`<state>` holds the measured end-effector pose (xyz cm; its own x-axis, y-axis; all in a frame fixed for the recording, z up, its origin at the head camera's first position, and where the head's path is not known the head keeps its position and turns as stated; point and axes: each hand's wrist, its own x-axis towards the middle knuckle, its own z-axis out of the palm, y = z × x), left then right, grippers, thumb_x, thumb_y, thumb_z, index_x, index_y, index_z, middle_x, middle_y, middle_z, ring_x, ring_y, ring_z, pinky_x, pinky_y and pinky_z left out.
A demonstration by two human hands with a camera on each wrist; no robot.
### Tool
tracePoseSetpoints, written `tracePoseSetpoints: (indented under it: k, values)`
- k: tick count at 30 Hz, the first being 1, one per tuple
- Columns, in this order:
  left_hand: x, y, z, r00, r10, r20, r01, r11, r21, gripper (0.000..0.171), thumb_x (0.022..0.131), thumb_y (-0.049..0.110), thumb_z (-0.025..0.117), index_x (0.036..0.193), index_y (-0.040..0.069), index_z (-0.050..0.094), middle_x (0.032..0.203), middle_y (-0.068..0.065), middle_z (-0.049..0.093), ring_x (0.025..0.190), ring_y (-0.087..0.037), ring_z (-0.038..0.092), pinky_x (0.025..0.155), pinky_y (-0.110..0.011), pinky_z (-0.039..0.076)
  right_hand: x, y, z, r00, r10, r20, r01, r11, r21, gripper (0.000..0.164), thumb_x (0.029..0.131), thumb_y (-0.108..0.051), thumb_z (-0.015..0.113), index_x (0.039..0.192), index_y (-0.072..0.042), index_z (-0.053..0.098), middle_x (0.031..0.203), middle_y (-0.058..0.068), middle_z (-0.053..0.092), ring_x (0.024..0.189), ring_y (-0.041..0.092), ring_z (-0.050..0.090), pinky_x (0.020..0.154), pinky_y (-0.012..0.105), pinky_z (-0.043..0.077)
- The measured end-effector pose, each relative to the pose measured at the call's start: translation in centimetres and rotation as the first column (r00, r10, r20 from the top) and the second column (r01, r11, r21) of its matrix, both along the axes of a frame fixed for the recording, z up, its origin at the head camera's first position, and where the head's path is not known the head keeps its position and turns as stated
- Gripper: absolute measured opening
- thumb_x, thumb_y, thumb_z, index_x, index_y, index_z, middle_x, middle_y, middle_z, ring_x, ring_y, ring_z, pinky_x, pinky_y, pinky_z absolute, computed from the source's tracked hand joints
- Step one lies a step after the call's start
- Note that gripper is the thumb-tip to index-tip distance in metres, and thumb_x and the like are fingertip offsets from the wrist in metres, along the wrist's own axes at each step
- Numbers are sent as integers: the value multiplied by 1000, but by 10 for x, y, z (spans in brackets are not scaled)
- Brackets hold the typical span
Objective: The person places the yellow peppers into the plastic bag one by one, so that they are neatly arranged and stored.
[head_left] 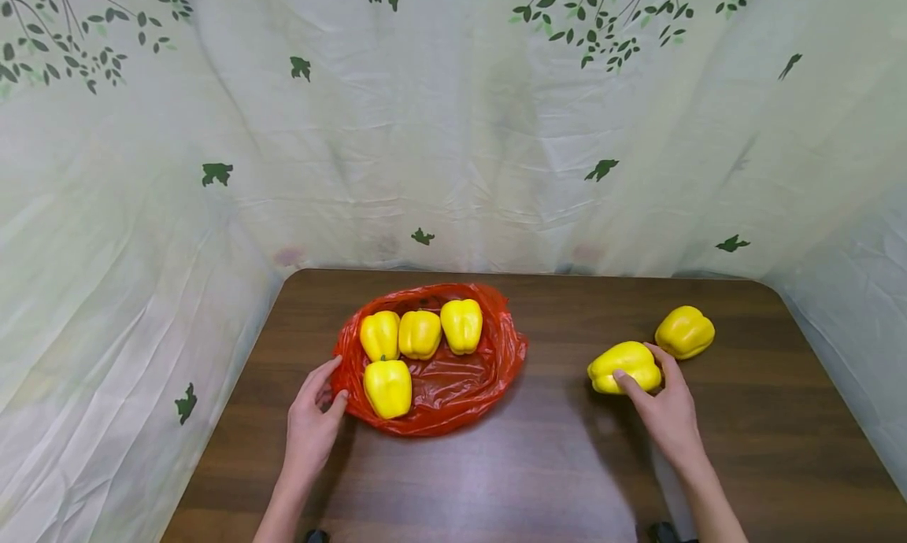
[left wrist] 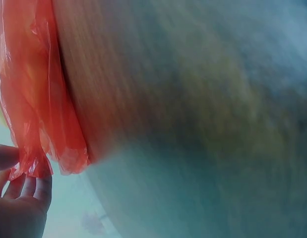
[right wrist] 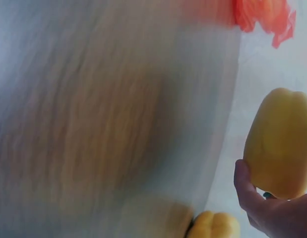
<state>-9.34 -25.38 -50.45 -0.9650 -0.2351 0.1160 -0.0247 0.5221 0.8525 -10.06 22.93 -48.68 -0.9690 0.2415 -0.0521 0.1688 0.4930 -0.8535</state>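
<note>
A red plastic bag [head_left: 460,389] lies spread wide on the table, its mouth facing up. Inside it several yellow bell peppers [head_left: 388,389] sit towards the left and back, three in a row behind one in front. My left hand [head_left: 312,421] pinches the bag's left rim between thumb and fingers; the left wrist view shows the gathered plastic [left wrist: 33,161] there. Right of the bag, my right hand [head_left: 666,409] grips another yellow bell pepper [head_left: 623,363] above the table, its shadow falling below. The right wrist view shows the thumb against this pepper [right wrist: 279,144].
One more yellow bell pepper [head_left: 685,332] rests on the table just behind my right hand. The brown wooden table [head_left: 553,448] has rounded far corners. Pale curtains [head_left: 453,149] with leaf prints hang behind it and along both sides.
</note>
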Motion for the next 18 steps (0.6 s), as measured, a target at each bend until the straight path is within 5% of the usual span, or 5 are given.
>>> tracePoseSetpoints:
  k: [10, 18]
  values:
    - [1, 0, 2, 1000, 3, 19, -3, 1000, -11, 53, 91, -4, 64, 140, 14, 54, 138, -5, 52, 107, -20, 56, 87, -7, 40, -3, -26, 9, 997, 72, -4, -72, 996, -52, 79, 91, -47, 67, 152, -14, 30, 147, 13, 39, 117, 28, 44, 85, 18, 42]
    - [1, 0, 0, 1000, -1, 12, 1, 1000, 2, 53, 91, -5, 64, 140, 14, 55, 137, -4, 52, 105, -19, 56, 87, -7, 41, -4, -47, 15, 989, 142, -46, -147, 982, -118, 74, 92, -42, 67, 152, -16, 31, 145, 10, 39, 114, 26, 47, 83, 14, 43]
